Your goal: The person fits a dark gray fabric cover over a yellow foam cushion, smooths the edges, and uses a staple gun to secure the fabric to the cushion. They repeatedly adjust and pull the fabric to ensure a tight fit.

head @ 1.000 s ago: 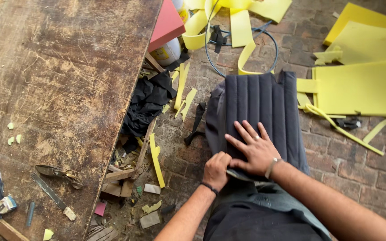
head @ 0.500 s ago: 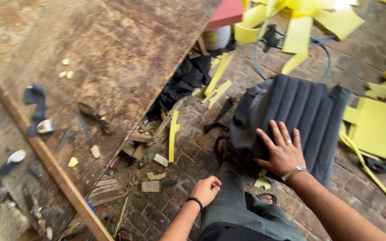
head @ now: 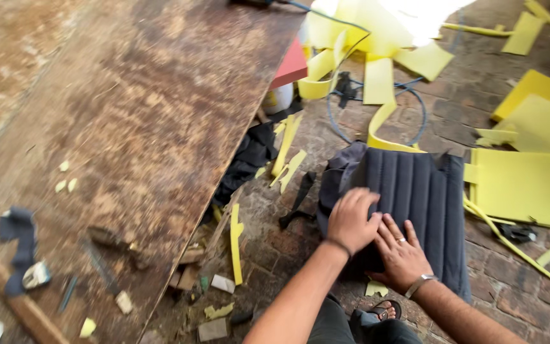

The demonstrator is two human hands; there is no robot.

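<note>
Left hand (head: 350, 220) back on the dark ribbed cushion (head: 415, 210) at lower right, fingers curled over its edge. Right hand (head: 401, 251) flat, open, pressing beside it. On the brick floor (head: 275, 248) still, beside the counter (head: 128, 127).

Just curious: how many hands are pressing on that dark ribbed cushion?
2: the left hand lies on the cushion's near left edge, and the right hand beside it, nearer the person.

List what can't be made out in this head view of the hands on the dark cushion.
- Cushion under the left hand and right hand: covered by them.
- Yellow foam at top: washed out by glare.
- Small tools on the worn table, lower left: blurred.
- Sandalled foot: mostly hidden by the arms.
</note>
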